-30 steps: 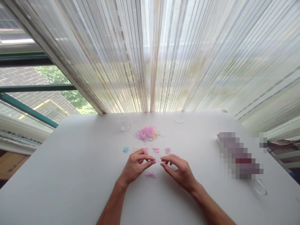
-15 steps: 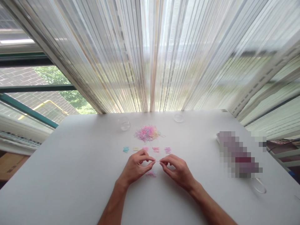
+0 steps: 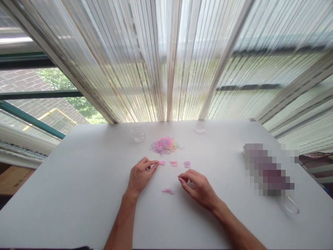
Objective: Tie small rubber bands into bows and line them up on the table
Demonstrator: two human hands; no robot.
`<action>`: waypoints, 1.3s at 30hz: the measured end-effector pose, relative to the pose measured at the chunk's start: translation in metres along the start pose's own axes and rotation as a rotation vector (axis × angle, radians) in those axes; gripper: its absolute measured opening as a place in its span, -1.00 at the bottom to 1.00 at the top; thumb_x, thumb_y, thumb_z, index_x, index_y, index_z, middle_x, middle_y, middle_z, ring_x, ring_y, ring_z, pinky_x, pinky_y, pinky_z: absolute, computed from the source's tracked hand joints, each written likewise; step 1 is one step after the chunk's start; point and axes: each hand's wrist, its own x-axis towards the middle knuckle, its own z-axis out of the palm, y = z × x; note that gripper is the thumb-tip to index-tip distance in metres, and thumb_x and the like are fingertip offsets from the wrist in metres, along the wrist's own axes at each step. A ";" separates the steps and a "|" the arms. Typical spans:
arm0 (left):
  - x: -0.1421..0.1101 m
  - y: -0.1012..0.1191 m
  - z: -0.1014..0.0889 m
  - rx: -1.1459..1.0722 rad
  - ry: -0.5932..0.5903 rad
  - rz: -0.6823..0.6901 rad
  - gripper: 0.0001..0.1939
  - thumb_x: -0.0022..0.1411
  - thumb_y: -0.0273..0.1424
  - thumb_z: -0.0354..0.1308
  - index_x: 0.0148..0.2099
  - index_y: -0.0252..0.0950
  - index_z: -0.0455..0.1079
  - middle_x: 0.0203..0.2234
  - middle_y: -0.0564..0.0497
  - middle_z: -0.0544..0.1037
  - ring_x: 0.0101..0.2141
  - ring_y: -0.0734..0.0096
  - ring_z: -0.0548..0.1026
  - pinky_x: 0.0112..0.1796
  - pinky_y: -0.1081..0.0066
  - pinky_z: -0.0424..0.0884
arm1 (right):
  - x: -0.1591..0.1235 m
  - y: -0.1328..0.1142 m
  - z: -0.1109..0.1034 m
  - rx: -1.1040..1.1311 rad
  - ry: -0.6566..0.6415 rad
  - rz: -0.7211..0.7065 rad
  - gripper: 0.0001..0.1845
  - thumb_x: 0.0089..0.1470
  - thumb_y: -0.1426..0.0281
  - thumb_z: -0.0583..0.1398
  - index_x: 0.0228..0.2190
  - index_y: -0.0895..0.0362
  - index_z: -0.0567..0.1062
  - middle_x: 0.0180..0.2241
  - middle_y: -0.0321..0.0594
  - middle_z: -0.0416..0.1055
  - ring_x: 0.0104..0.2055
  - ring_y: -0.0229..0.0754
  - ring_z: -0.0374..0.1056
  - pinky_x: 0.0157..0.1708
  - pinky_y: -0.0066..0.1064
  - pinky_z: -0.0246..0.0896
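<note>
My left hand (image 3: 142, 173) is closed, thumb and forefinger pinched at the left end of a small pink bunch of what look like rubber bands (image 3: 161, 163). To the right of that bunch lie a coral-pink bunch (image 3: 173, 164) and a purple bunch (image 3: 187, 164). My right hand (image 3: 197, 187) hovers below the purple bunch, fingers curled to a pinch; whatever may be between its tips is too small to see. A mixed pink and bluish bunch (image 3: 168, 191) rests between my forearms. My left hand mostly covers the left end of the row.
Behind the row is a tangled pastel heap of thin bands (image 3: 164, 145). A clear round container (image 3: 138, 134) and a clear lid-like disc (image 3: 199, 128) stand at the back of the white table (image 3: 85, 180). A blurred-out purplish object (image 3: 267, 170) with a loop lies at right.
My hands have come apart from the thin strand they held between them. The left moved up and left to the pink bunch; the right stayed nearly in place.
</note>
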 end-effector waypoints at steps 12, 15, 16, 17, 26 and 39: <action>-0.001 0.001 0.005 0.146 -0.047 -0.060 -0.80 0.33 -0.24 0.18 -0.12 -0.03 0.64 -0.46 0.13 0.43 -0.51 0.53 0.38 -0.39 0.49 0.27 | -0.001 -0.001 -0.001 0.007 -0.014 0.009 -0.86 0.27 0.49 0.14 -0.28 0.09 0.50 -0.44 -0.27 0.44 -0.41 -0.26 0.37 -0.41 -0.45 0.27; -0.001 0.000 0.006 0.169 -0.049 -0.051 -0.79 0.33 -0.24 0.18 -0.11 -0.03 0.64 -0.46 0.13 0.43 -0.51 0.53 0.39 -0.39 0.49 0.26 | -0.001 -0.001 -0.001 0.005 -0.021 0.009 -0.86 0.27 0.49 0.14 -0.27 0.10 0.50 -0.45 -0.27 0.44 -0.41 -0.26 0.37 -0.39 -0.44 0.27; -0.001 0.000 0.006 0.174 -0.048 -0.050 -0.79 0.34 -0.24 0.18 -0.11 -0.03 0.64 -0.46 0.13 0.42 -0.51 0.53 0.39 -0.39 0.50 0.26 | -0.001 -0.001 -0.001 0.004 -0.023 0.008 -0.86 0.27 0.49 0.14 -0.27 0.10 0.50 -0.45 -0.27 0.44 -0.41 -0.26 0.37 -0.39 -0.44 0.27; -0.001 0.000 0.006 0.178 -0.046 -0.047 -0.79 0.34 -0.25 0.18 -0.11 -0.03 0.64 -0.46 0.13 0.42 -0.51 0.54 0.39 -0.39 0.50 0.26 | 0.000 0.000 -0.001 0.003 -0.026 0.009 -0.86 0.28 0.49 0.13 -0.27 0.10 0.50 -0.44 -0.27 0.44 -0.41 -0.26 0.37 -0.38 -0.44 0.28; -0.002 -0.003 0.005 0.168 -0.025 -0.035 -0.79 0.34 -0.27 0.17 -0.10 -0.06 0.63 -0.48 0.14 0.41 -0.52 0.53 0.38 -0.41 0.50 0.26 | -0.002 0.003 0.000 -0.004 -0.043 0.033 -0.86 0.28 0.47 0.13 -0.27 0.09 0.51 -0.43 -0.25 0.46 -0.40 -0.24 0.38 -0.38 -0.42 0.27; -0.010 0.021 -0.011 0.053 -0.185 0.013 -0.76 0.38 -0.27 0.10 -0.04 -0.12 0.58 -0.37 0.09 0.50 -0.45 0.48 0.42 -0.34 0.46 0.32 | -0.005 0.004 0.005 0.035 -0.120 0.023 -0.90 0.24 0.43 0.17 -0.23 0.09 0.52 -0.40 -0.25 0.45 -0.39 -0.25 0.38 -0.35 -0.43 0.30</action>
